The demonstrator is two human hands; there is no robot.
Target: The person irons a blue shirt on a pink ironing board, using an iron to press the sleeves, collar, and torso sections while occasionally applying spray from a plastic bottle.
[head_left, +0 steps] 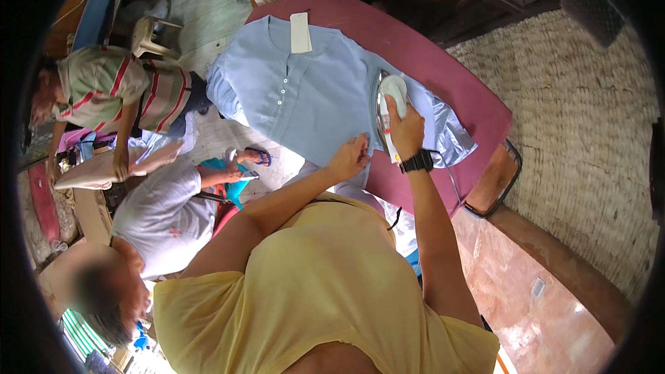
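A light blue blouse (312, 83) with small white buttons and a blank-looking pale tag (300, 33) near its neckline lies spread over a maroon ironing board (478, 107). My right hand (407, 128) is wrapped round the handle of a clothes iron (395, 88), pale on top with a shiny metal edge. The iron lies along the blouse's right side, near the hem. My left hand (350, 161) is at the near edge of the blouse, its fingers curled closed on the fabric. A shiny blue piece of cloth (447, 128) sticks out to the right of the iron.
The iron's cord (454, 183) hangs over the board's near right side. At left, a person in a striped shirt (118, 90) handles beige cloth (125, 166); another in a white shirt (166, 215) sits close by. A woven-looking wall (561, 111) stands at right.
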